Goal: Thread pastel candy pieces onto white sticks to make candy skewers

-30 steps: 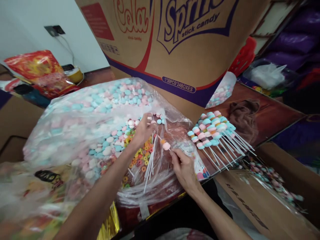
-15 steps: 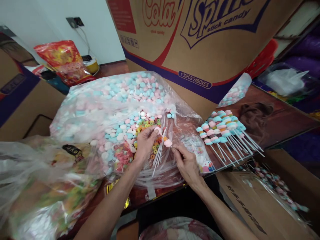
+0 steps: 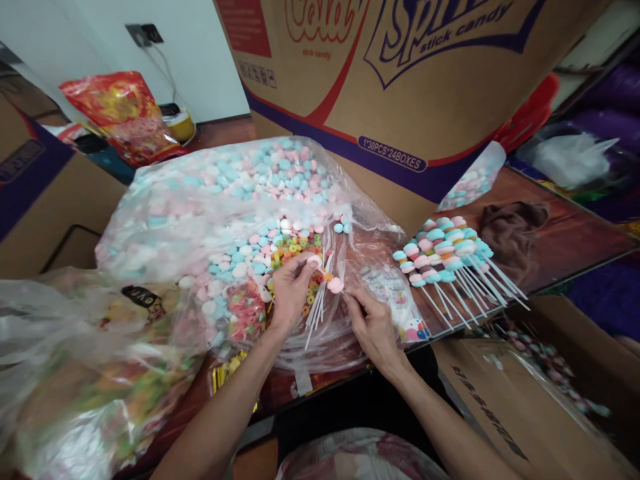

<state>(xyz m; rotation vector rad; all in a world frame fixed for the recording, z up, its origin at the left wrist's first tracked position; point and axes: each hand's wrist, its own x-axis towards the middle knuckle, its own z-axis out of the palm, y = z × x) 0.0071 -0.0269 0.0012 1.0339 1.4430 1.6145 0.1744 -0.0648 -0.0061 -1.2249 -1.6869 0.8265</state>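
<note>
Between my hands is a candy skewer with a pink marshmallow [image 3: 335, 285] at its lower end and orange ring candy [image 3: 328, 276] above that. My left hand [image 3: 293, 287] is closed, its thumb and finger pinching another pink marshmallow at the top. My right hand [image 3: 371, 323] is closed in a pinch on the stick below the lower marshmallow; the stick is mostly hidden by the fingers. Loose white sticks [image 3: 315, 310] lie just under the skewer. Ring candies [image 3: 293, 248] and pink, blue and white marshmallows [image 3: 240, 257] spread beside my left hand.
Finished-looking marshmallow skewers [image 3: 445, 250] are stacked on the table at right. A big clear bag of marshmallows [image 3: 215, 180] lies behind. A tall cardboard box [image 3: 340, 133] stands at the back. Another bag of candy [image 3: 100, 380] is at left; an open carton [image 3: 493, 400] is at lower right.
The view has shifted slightly. Both hands keep the same hold on the skewer, with hardly any visible movement.
</note>
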